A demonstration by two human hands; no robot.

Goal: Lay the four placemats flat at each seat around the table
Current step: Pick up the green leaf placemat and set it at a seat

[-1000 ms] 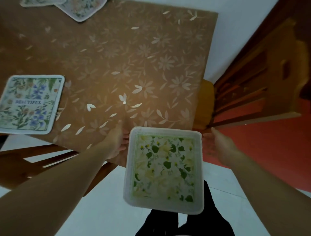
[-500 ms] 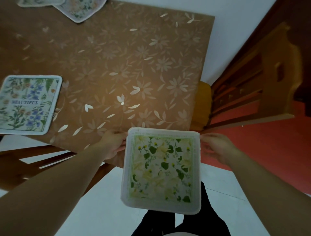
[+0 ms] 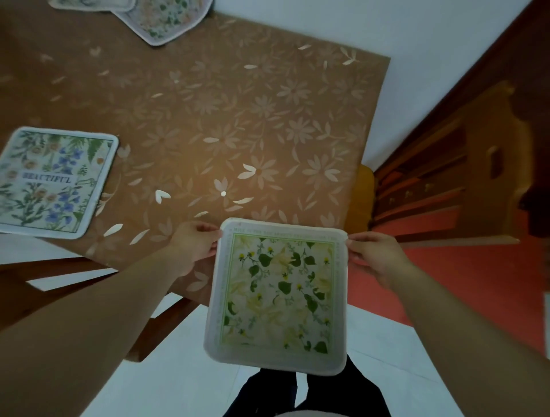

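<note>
Two placemats at the far edge, one point(image 3: 162, 22) overlapping the other point(image 3: 92, 3), are running out of frame; their patterns are too blurred to read. A blue-flowered placemat point(image 3: 55, 183) is lying flat near the table's point(image 3: 238, 119) left edge. The left hand point(image 3: 195, 245) and right hand point(image 3: 376, 256) are each pinching a far corner of the green-leaf placemat point(image 3: 278, 294), arms reaching forward. This placemat is hanging over the table's near corner and floor, roughly square, top edge pointing toward the table. A wooden chair point(image 3: 464, 178) is standing on the right.
</note>
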